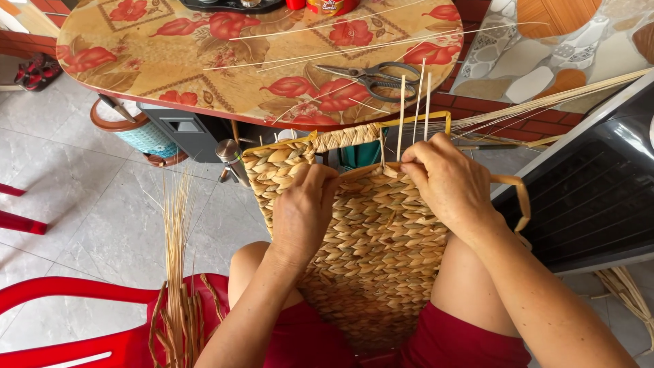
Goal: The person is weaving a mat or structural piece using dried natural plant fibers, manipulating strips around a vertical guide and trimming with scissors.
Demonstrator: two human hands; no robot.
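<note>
Head view. A half-woven basket [368,238] of braided straw rests on the person's lap, its open end turned toward the table [204,61]. The left hand [303,211] lies on the woven wall near the rim, fingers curled over the braid and pressed against it. The right hand [446,180] sits at the rim's upper edge, fingertips closed together on a straw strand [364,170] beside the upright stakes [414,102] that rise just above the knuckles. A yellow wire frame [422,117] edges the unwoven part. Scissors [371,76] lie on the flowered table beyond the basket. A bundle of loose straw [178,272] stands on a red chair [68,320] at the left.
</note>
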